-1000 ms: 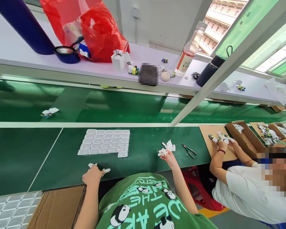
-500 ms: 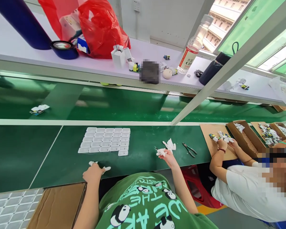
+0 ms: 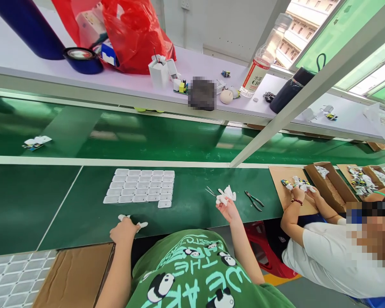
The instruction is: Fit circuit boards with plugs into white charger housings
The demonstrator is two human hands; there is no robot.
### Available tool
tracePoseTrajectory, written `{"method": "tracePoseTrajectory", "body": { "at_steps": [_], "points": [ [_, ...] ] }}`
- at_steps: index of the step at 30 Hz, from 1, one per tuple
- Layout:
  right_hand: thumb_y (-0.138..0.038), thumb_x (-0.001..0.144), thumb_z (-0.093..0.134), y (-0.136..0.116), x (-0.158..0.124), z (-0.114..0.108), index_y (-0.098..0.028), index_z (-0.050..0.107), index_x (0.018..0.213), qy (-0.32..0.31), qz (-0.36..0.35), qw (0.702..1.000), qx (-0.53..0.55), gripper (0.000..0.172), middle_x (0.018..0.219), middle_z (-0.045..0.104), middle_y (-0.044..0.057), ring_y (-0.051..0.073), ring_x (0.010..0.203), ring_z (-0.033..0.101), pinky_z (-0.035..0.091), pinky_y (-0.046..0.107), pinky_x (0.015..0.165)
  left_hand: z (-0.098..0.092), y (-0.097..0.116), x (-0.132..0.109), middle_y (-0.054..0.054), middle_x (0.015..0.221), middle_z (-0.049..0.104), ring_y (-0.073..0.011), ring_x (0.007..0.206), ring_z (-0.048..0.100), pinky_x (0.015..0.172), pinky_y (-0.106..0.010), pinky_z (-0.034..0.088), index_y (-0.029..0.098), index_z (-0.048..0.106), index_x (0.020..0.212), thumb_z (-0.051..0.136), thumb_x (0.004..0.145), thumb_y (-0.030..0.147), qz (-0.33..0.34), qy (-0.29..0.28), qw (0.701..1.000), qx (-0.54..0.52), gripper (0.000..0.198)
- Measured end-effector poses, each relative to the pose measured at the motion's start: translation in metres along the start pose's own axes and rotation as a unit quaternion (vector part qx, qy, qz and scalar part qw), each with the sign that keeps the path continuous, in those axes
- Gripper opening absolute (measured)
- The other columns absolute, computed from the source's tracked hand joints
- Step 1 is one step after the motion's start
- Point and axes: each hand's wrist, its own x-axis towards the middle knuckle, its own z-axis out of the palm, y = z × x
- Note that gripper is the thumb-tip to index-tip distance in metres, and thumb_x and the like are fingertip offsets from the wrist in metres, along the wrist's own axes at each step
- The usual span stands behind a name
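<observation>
My left hand (image 3: 124,231) rests at the near edge of the green bench, its thumb and a finger spread apart, with white coverings on their tips. Nothing shows in its grasp. Up and to its right are rows of small white translucent plastic cases (image 3: 143,186) set edge to edge. My right hand (image 3: 227,209), also with white-covered fingertips, grips a pair of tweezers (image 3: 211,192) whose thin prongs point left toward the cases. Just behind those fingers is a white glove-like piece (image 3: 230,193). Diagonal-cutting pliers (image 3: 254,200) lie to the right of this hand.
A circuit board with white parts (image 3: 37,142) lies on the green conveyor belt (image 3: 154,134). At lower left, more cases (image 3: 16,276) sit beside a cardboard box (image 3: 75,273). A slanted post (image 3: 276,119) crosses the right side, where a co-worker (image 3: 336,261) handles boards over cardboard.
My right hand has turned and shifted slightly right, so the tweezers' prongs show plainly. The board on the belt has moved left. My left hand stays in nearly the same place.
</observation>
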Motion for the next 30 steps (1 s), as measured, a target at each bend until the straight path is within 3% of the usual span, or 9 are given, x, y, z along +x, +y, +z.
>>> {"method": "tracePoseTrajectory", "body": {
  "at_steps": [8, 20, 30],
  "points": [
    [-0.032, 0.099, 0.062, -0.005, 0.003, 0.007, -0.014, 0.064, 0.104, 0.027, -0.039, 0.996, 0.073, 0.018, 0.091, 0.065, 0.001, 0.010, 0.071, 0.062, 0.056, 0.025, 0.064, -0.001, 0.001, 0.002, -0.011, 0.116, 0.065, -0.0236, 0.101, 0.064, 0.089, -0.042, 0.052, 0.015, 0.058, 0.124, 0.059, 0.094, 0.055, 0.001, -0.008, 1.000, 0.002, 0.050],
    [-0.034, 0.100, 0.060, -0.012, 0.005, 0.018, -0.015, 0.063, 0.099, 0.058, -0.072, 0.992, 0.081, 0.020, 0.085, 0.063, -0.001, 0.009, 0.066, 0.058, 0.054, 0.024, 0.062, -0.003, 0.001, 0.001, -0.012, 0.117, 0.067, -0.0239, 0.102, 0.066, 0.088, -0.040, 0.051, 0.014, 0.059, 0.122, 0.057, 0.095, 0.054, 0.006, -0.011, 1.000, -0.004, 0.048],
    [-0.046, 0.099, 0.058, -0.030, -0.009, 0.041, -0.017, 0.060, 0.087, 0.027, -0.119, 0.989, 0.088, 0.031, 0.078, 0.058, -0.002, 0.010, 0.064, 0.052, 0.049, 0.026, 0.064, -0.003, 0.002, 0.003, -0.012, 0.117, 0.067, -0.0244, 0.103, 0.066, 0.089, -0.041, 0.052, 0.014, 0.059, 0.122, 0.058, 0.094, 0.055, -0.001, -0.015, 1.000, -0.006, 0.050]
  ]
}}
